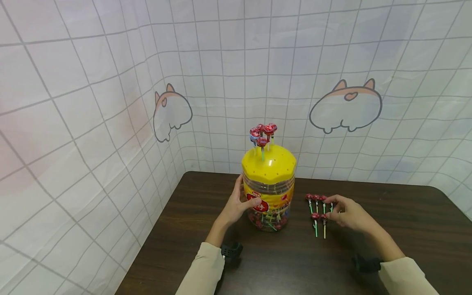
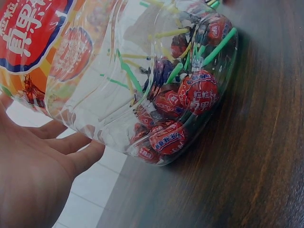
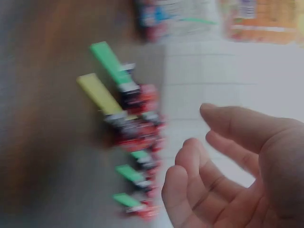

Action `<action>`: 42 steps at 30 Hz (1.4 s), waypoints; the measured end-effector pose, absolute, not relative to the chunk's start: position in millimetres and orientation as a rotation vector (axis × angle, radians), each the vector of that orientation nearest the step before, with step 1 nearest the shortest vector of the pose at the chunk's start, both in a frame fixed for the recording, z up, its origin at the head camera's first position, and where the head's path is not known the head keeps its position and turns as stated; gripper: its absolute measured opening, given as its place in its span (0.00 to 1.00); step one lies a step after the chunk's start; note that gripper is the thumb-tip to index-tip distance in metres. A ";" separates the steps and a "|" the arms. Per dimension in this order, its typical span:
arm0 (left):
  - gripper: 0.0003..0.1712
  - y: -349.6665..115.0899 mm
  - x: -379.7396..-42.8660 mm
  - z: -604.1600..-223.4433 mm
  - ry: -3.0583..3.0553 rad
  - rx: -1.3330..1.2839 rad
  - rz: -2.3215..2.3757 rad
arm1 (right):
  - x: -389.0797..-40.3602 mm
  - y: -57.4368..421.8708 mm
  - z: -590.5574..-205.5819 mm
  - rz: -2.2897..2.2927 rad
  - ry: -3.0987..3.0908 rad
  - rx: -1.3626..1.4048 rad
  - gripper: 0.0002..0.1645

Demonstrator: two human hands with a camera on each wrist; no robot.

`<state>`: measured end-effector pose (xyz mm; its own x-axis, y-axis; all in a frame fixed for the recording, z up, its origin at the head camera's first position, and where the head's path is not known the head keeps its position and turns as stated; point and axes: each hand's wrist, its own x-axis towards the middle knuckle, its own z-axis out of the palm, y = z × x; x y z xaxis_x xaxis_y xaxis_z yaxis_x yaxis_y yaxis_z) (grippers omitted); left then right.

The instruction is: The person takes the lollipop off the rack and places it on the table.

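Jar: stands upright on the worktop (image 1: 402, 221), near its back edge, left of the loose lollipops; clear plastic.
Lid: yellow (image 1: 271, 171), on the jar (image 1: 274, 200), small holes around it.
Lid lollipops: a bunch (image 1: 262, 142) sticking up from the lid; mostly red wrappers, one bluish; heads overlap, can't count for sure.
Label: yellow and orange with a red patch (image 1: 257, 203), wrapped round the jar.
Inside jar: more lollipops (image 2: 198, 92), red wrappers, green and yellow sticks, jumbled at the bottom.
Left hand: (image 1: 236, 205) on the jar's left side, thumb across the label, fingers curving round behind; has hold of the jar.
Right hand: (image 1: 348, 213) over the right end of the loose lollipops; half spread, fingers loosely bent, thumb apart from them, gap looks bare; can't tell whether fingertips touch the rightmost one.
Loose lollipops: two rows (image 1: 315, 216) flat on the worktop, heads away from the person; two in front, more behind, rightmost partly covered by fingers.
Wrists: black strap on each, pale sleeves (image 1: 206, 266).
Backdrop: white gridded cloth (image 1: 254, 90), two cartoon animal rears (image 1: 346, 108).
Right wrist view: blurry.
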<state>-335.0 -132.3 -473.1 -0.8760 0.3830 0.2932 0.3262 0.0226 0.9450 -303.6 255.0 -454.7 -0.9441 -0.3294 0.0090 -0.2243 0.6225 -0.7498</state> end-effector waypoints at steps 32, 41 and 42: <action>0.53 -132.0 -333.8 -473.9 2.176 0.771 2.045 | -354.8 109.1 -289.9 -1.750 2.884 -0.688 0.25; 0.53 -132.0 -334.3 -472.4 2.192 0.769 2.039 | -369.1 93.2 -285.0 -1.832 2.839 -0.655 0.22; 0.53 -132.0 -334.5 -472.4 2.192 0.768 2.040 | -369.7 92.3 -284.8 -1.840 2.838 -0.660 0.21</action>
<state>-334.5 -132.0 -472.4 -0.8755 0.3853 0.2917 0.3186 0.0065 0.9479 -369.7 92.3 -284.8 -0.8824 -0.1482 0.4465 -0.4681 0.3710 -0.8020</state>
